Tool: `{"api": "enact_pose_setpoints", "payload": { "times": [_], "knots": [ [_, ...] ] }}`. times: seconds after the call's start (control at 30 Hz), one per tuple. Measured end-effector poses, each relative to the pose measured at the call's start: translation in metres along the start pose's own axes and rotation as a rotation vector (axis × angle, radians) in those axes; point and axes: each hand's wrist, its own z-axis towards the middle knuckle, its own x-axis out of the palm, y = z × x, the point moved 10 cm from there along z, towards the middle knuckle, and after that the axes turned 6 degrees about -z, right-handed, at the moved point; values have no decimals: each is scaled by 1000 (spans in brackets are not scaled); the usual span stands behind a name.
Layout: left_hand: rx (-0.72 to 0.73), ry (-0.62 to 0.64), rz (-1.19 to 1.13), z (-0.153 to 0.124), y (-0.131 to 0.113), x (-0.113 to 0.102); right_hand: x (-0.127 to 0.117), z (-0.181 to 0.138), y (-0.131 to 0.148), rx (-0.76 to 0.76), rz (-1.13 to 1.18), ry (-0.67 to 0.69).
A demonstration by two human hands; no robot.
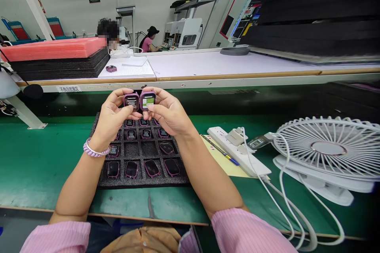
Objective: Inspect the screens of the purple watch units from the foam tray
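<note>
My left hand (112,118) is closed on a small purple watch body (132,101) whose dark screen shows white text. My right hand (168,111) grips a second purple watch body (147,100) with a lit green-and-white screen. Both are held side by side above the far end of a black foam tray (142,182) on the green mat. Several more purple watch bodies (152,168) lie in the tray's pockets; two middle pockets look empty. A coiled lilac band circles my left wrist.
A white power strip (237,152), a pen on a yellow sheet (221,151), white cables and a white desk fan (326,154) lie to the right. Beyond is a raised shelf with pink and black foam stacks (56,57) and another watch body (111,68). Two people sit far back.
</note>
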Motion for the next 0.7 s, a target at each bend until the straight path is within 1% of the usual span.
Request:
{"api": "enact_pose_setpoints", "payload": {
  "times": [0.13,0.27,0.37,0.5,0.7],
  "knots": [
    [9,13,5,-1,-1,1,2,-1,4,14,-5,4],
    [-5,3,-10,-1,1,0,1,-1,2,28,-30,-27],
    [-15,-13,-33,0,3,-1,-2,1,-3,40,12,-65],
    [-39,-13,-55,0,3,1,-4,2,-9,66,63,-82],
    [-67,-28,-47,-2,1,4,-8,0,-8,59,-1,-104]
  ]
}}
